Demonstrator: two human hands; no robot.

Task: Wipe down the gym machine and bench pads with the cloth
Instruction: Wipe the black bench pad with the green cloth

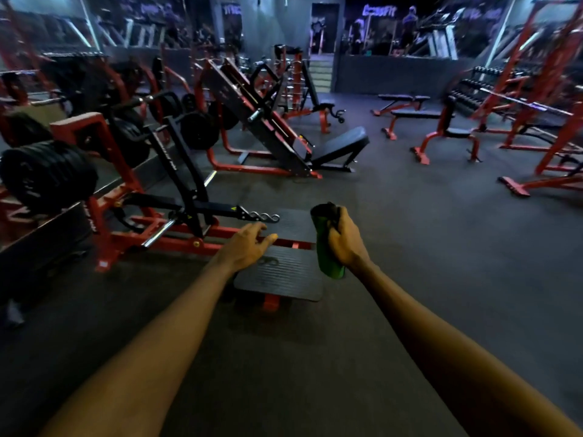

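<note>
My right hand (345, 239) grips a green bottle (328, 258) together with a dark cloth (329, 211) bunched at the bottle's top. My left hand (249, 244) hovers with relaxed, slightly spread fingers over the red frame of a plate-loaded machine (176, 216), just above its black ribbed foot plates (280, 275). It holds nothing. A black chain handle (262, 217) lies on the machine's arm just beyond my left fingers.
Stacked black weight plates (47, 175) hang on the machine at left. A leg press with an angled black pad (340, 145) stands ahead. Flat benches (413, 113) and red racks (542, 121) fill the right side. Dark rubber floor (426, 247) stretches around me.
</note>
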